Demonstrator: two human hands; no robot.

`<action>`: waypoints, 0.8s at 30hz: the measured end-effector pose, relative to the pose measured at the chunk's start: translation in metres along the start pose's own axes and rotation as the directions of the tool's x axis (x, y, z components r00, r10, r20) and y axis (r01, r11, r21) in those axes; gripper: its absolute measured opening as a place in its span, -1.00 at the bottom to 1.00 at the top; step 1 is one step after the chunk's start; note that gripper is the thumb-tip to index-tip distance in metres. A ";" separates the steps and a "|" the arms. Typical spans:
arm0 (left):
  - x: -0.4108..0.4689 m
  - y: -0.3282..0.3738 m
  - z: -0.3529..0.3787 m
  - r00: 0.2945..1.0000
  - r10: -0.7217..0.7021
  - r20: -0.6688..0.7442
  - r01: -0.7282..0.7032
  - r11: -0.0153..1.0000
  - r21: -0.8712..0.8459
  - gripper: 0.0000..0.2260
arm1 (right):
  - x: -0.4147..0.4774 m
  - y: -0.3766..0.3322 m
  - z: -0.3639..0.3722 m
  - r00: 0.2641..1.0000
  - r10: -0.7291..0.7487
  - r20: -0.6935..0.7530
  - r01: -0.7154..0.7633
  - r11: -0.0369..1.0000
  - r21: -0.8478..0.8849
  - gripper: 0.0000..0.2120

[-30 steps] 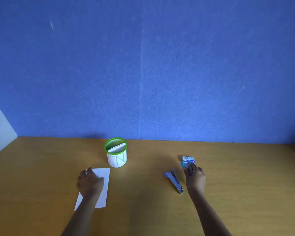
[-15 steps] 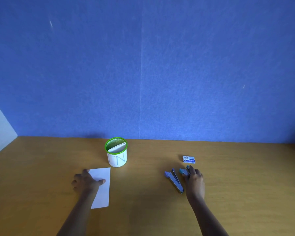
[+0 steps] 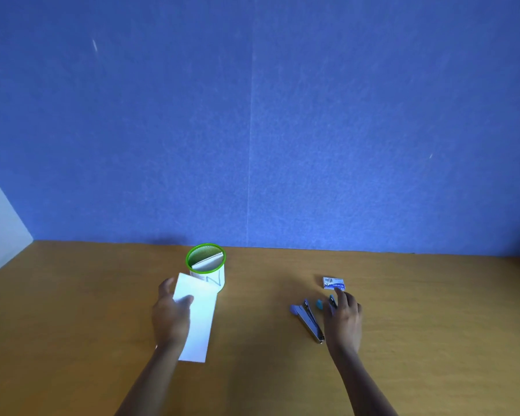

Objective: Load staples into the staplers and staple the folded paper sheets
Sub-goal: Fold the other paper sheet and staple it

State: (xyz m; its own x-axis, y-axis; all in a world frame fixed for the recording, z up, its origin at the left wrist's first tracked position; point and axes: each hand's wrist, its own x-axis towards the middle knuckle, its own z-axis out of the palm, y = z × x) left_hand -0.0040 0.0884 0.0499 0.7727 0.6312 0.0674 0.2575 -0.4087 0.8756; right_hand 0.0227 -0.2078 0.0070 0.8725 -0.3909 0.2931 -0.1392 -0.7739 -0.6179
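Folded white paper sheet (image 3: 197,319) was up off the wooden desk (image 3: 433,340), tilted, pinched by the left hand (image 3: 170,318) with the thumb (image 3: 186,300) on its face and the fingers behind. Its top corner stood in front of the green-rimmed mesh cup (image 3: 203,252) and hid part of the cup's white label; more folded sheets (image 3: 209,262) stood inside. Over on the right, the lilac-blue metal stapler (image 3: 308,321) lay swung wide on the desk. Just beside it, the right hand (image 3: 344,321) lay palm down, fingers nearly straight and gripping nothing, their tips resting on the small teal stapler (image 3: 319,304), most of it hidden under them. A small blue-and-white staple box (image 3: 333,283) sat just beyond, near the blue felt wall (image 3: 282,130).

Half a second earlier that sheet had lain flat under a spread left hand, further left; a second back, the right hand had been up by the box.
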 end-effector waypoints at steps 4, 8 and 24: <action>-0.011 0.024 0.003 0.988 0.094 0.126 -0.080 0.991 -0.109 -0.95 | -0.004 -0.031 -0.002 0.997 0.000 -0.078 0.023 0.954 0.298 -0.70; -0.020 0.051 0.004 0.982 0.048 0.182 0.036 0.902 -0.431 -0.91 | -0.018 -0.067 -0.010 0.965 0.159 0.209 -0.261 0.670 0.695 -0.71; -0.044 0.090 0.027 0.899 -0.272 0.342 0.437 0.536 -0.723 -0.43 | -0.030 -0.136 -0.028 0.937 0.007 0.351 -0.348 0.135 0.928 -0.78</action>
State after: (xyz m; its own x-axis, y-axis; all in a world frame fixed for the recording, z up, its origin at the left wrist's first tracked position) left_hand 0.0008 0.0060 0.1130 0.8234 0.4532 -0.3414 0.0564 0.5334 0.8440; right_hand 0.0027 -0.1044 0.1028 0.9804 -0.1966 0.0146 0.1119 0.4942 -0.8621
